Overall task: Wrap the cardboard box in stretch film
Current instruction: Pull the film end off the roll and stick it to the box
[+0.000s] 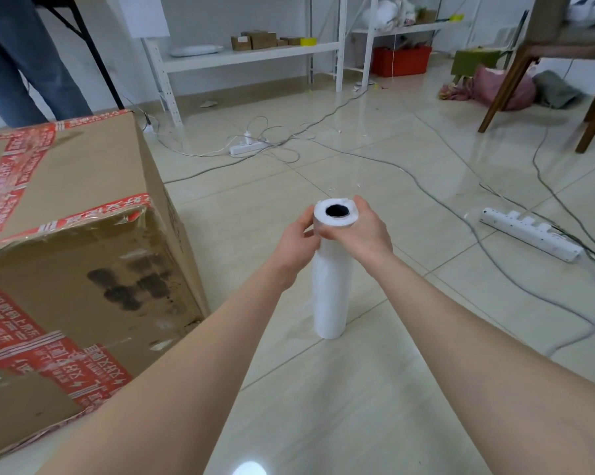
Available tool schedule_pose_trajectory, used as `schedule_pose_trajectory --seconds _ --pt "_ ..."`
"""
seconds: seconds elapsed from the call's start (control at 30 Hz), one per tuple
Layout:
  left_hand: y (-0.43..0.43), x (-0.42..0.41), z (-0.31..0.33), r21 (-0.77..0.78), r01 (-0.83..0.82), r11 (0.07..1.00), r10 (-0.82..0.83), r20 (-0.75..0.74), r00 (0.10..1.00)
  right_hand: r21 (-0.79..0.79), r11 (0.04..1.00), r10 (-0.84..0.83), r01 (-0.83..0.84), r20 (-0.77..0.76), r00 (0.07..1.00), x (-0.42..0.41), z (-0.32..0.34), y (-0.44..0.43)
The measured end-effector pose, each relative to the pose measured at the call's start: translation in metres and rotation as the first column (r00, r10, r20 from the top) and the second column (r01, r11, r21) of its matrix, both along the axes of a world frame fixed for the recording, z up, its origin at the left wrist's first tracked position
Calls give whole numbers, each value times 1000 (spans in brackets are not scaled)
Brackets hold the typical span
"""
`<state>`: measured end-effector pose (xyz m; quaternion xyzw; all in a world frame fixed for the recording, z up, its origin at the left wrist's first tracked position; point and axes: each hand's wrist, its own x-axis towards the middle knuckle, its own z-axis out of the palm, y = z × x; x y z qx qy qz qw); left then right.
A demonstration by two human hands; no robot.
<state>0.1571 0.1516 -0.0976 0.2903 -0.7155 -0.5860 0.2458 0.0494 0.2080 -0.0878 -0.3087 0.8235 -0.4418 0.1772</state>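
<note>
Tiled floor [409,389], pale and glossy, fills most of the view. Grey and white cables run across it.

Cardboard box [66,207]: sits on the floor at the left. It is large and brown, banded with red printed tape. The near top edge is crumpled and torn, and the side facing the camera has dark smudges. No film is visible on it.

White metal shelving [251,54] stands along the far wall with small cartons on it, and a red bin [400,61] sits low beside it. Wooden chair [515,73] at upper right. A person's legs in jeans [18,63] stand behind the box, upper left.

Roll of stretch film [332,286]: white, upright, base on the floor. It is right of the box and apart from it. The dark hollow core is visible at the top end.

Left grip [294,240]: closed on the top of the roll from the left side, fingers curled against it.
Right grip [368,231]: wrapped round the same top end from the right, fingers reaching over the far rim.

White power strip [529,236] lies on the floor right of the roll. A second strip [248,147] lies farther back among the cables.
</note>
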Motion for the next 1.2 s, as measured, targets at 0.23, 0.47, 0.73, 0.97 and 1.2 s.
schedule_pose_trajectory --seconds 0.23,0.47,0.73,0.97,1.2 --pt "11 -10 -9 -144 -186 972 199 77 977 -107 994 5 2 57 998 -1 -7 -2" --pt "16 -25 -11 -267 -419 868 464 132 876 -76 997 1 -5 -41 999 -4 -7 0" --pt "-5 2 -20 -216 -473 854 501 102 859 -22 1000 -7 5 -104 995 4 -4 6" --pt "-17 28 -12 -238 -533 812 563 81 822 9 1000 -10 13 -195 981 8 -5 4" --pt "-15 34 1 3 -565 825 564 -60 824 74 997 45 -19 -360 932 17 -3 -2"
